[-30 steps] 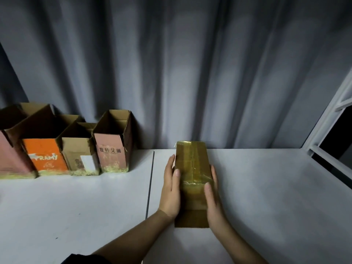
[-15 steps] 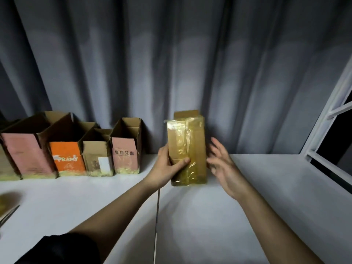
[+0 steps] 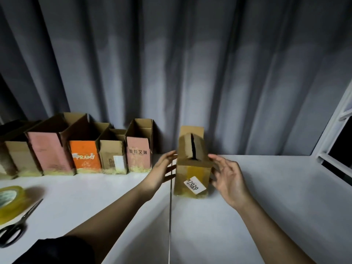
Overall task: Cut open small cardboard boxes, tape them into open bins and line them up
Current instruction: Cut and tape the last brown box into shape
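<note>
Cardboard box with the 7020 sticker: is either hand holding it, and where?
Neither grips it. The box stands on the table, the left hand and right hand open at its sides.

The orange box (image 3: 85, 155) in the row along the curtain carries the white brand word "PRAMY" across its front. The pink box (image 3: 138, 153) at the right end of that row shows four dark Chinese characters, "独特艾琳", on its front face. The cardboard box (image 3: 192, 168) standing between the two hands has a tilted white sticker (image 3: 195, 185) near its lower edge, printed with the digits "7020"; the smaller print beneath is too fine to read.
</note>
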